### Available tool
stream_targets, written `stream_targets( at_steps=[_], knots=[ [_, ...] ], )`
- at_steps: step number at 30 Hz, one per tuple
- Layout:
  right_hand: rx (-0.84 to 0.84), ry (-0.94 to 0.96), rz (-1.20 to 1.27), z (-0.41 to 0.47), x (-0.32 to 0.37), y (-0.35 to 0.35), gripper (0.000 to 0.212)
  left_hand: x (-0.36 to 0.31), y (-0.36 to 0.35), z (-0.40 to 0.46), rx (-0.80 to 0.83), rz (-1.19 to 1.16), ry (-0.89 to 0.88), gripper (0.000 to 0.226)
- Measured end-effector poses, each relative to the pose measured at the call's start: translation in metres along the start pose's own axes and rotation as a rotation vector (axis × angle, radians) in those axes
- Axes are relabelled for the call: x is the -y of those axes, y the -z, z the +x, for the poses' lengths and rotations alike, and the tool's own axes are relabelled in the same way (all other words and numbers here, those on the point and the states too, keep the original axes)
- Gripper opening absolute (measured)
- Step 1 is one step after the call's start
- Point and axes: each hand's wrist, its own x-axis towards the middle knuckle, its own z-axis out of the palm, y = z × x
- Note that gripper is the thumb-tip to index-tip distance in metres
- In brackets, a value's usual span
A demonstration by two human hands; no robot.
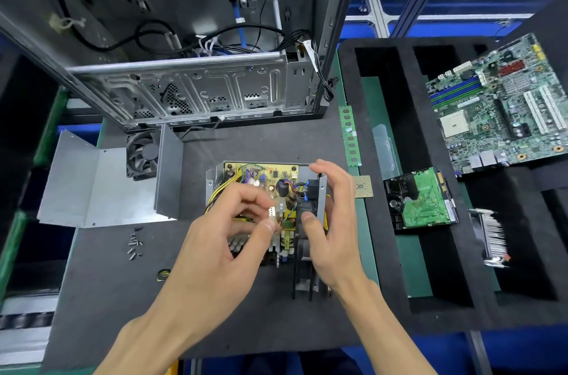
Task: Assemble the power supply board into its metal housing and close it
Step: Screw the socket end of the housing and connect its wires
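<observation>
The yellow power supply board [264,173], with yellow wires and dark components, lies inside the open metal housing [322,190] at the middle of the black mat. My left hand [227,230] hovers over the board and pinches a small white connector [273,211] between thumb and fingers. My right hand [333,221] grips the housing's upright right wall, thumb inside and fingers over the top edge. The housing's bent grey cover [92,187], with a black fan [143,155] on it, lies to the left. A small pile of screws [134,244] sits below the cover.
An open computer case [190,82] stands behind the work area. A black foam tray [384,251] on the right holds a motherboard [504,104], a hard drive [421,198] and a heatsink [491,236]. A RAM stick [350,136] and a CPU chip [363,187] lie beside the housing.
</observation>
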Motion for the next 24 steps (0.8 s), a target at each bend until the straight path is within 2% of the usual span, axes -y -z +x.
stream_targets(
  at_steps=[7, 12, 24],
  knots=[
    [-0.006, -0.052, 0.002, 0.002, 0.004, 0.000, 0.055, 0.009, 0.006, -0.003, -0.055, 0.159, -0.021, 0.019],
    [-0.024, -0.089, 0.033, 0.006, 0.008, -0.001, 0.049, 0.012, 0.006, -0.003, -0.077, 0.168, 0.009, 0.019],
    [-0.051, -0.228, 0.064, 0.018, 0.004, -0.002, 0.045, 0.021, 0.005, -0.005, -0.060, 0.332, -0.014, 0.022]
  ],
)
